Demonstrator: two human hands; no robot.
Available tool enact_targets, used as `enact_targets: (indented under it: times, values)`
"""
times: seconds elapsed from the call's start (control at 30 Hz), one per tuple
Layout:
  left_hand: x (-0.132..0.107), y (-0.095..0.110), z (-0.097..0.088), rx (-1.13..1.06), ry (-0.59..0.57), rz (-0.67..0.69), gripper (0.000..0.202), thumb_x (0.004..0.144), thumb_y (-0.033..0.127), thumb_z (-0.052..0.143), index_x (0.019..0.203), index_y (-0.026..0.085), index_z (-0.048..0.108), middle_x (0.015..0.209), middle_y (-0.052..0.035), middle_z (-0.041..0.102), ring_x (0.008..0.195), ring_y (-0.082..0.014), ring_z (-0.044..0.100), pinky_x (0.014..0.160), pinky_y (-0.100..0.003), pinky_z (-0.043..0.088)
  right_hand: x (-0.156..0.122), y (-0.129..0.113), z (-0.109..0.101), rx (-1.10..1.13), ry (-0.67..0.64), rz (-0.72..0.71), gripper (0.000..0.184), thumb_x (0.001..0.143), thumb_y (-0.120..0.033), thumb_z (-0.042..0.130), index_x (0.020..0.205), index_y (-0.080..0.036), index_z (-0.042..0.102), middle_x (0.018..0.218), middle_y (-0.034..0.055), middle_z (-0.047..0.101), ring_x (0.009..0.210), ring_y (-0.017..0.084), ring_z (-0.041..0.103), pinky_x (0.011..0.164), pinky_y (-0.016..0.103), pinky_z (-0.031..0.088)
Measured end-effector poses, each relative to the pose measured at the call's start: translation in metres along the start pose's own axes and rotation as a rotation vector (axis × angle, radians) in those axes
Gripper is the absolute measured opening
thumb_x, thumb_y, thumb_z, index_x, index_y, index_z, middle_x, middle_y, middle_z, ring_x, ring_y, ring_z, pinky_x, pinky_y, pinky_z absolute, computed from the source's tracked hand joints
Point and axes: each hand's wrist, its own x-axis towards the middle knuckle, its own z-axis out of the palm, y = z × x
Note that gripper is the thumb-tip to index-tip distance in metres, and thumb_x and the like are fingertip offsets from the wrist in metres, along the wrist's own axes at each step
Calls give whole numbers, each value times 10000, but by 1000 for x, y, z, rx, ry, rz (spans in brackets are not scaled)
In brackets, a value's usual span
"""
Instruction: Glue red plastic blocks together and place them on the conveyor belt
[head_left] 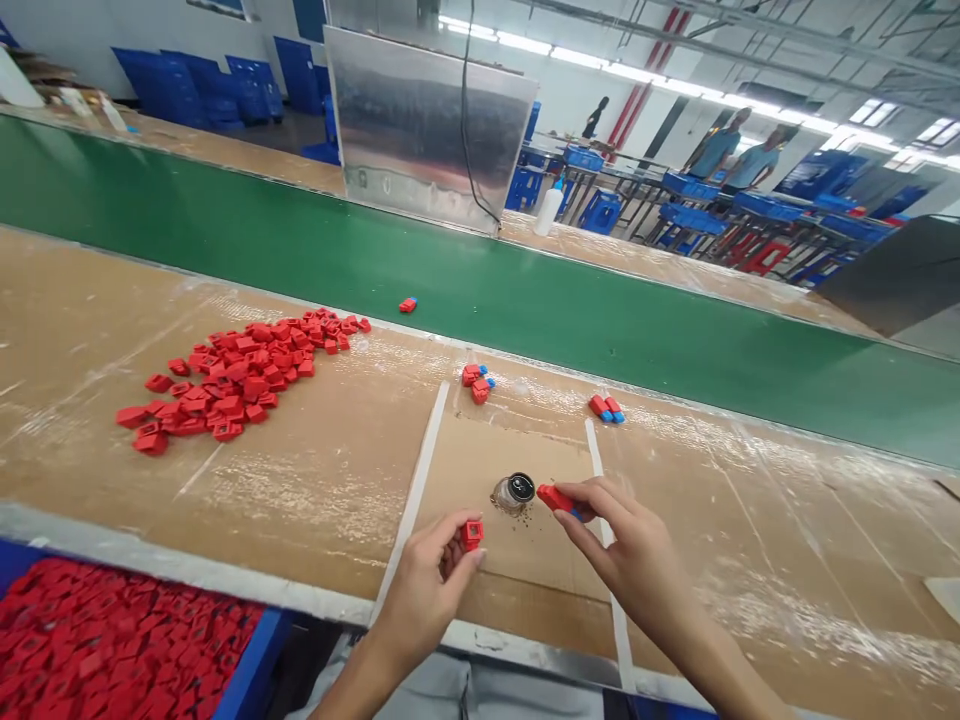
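My left hand [429, 580] pinches a small red square plastic part [472, 533] between thumb and fingers, just above the cardboard-covered bench. My right hand [626, 545] grips another red piece with a blue part [557, 498] at its fingertips. Its tip is close beside a small black-capped jar [514, 492] standing on the bench [315, 480]. Dark specks lie around the jar. Both hands are over a square marked by white tape strips.
A heap of red parts [240, 375] lies on the bench at left. A blue bin of red parts [112, 640] sits at lower left. Two small clusters of red-blue pieces [478, 382] [606, 408] lie near the green conveyor belt [525, 290], which carries one piece [407, 305]. People stand far back at right.
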Motion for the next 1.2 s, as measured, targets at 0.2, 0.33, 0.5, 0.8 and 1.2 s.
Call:
enact_targets:
  times: [0.2,0.33,0.5,0.8,1.2]
  values:
    - [0,6,-2,-36,-31,-14,260,906,259,562,1151,202,628,834,-6,603,692,-141,515,641,-241,430,4,-7,12,-78,-5,-24,127,992,-275,518,1060,-205,598,909,20,624,747,141,624,661,246,472]
    - [0,9,-2,-39,-54,-16,232,905,253,563,1120,202,636,810,1,585,685,-140,504,637,-240,413,3,-13,16,-99,3,-13,135,998,-295,511,1055,-209,597,896,10,621,734,132,628,653,235,470]
    - [1,10,-2,-41,-64,-8,197,899,234,563,1076,200,642,793,5,576,678,-138,502,634,-239,407,3,-16,19,-127,13,-4,158,998,-317,504,1044,-205,605,887,21,630,709,146,625,638,248,469]
    - [1,11,-2,-57,-71,-5,239,890,222,562,1109,184,650,813,-12,590,686,-143,520,646,-243,428,5,-19,19,-170,1,-62,160,1003,-291,474,1048,-196,594,865,31,629,719,152,646,628,243,486]
    - [0,14,-4,-57,-70,-15,200,895,218,554,1066,185,652,812,-10,596,701,-145,527,670,-240,427,5,-22,20,-202,32,-19,171,1000,-308,488,1095,-208,588,905,30,634,728,155,623,646,260,479]
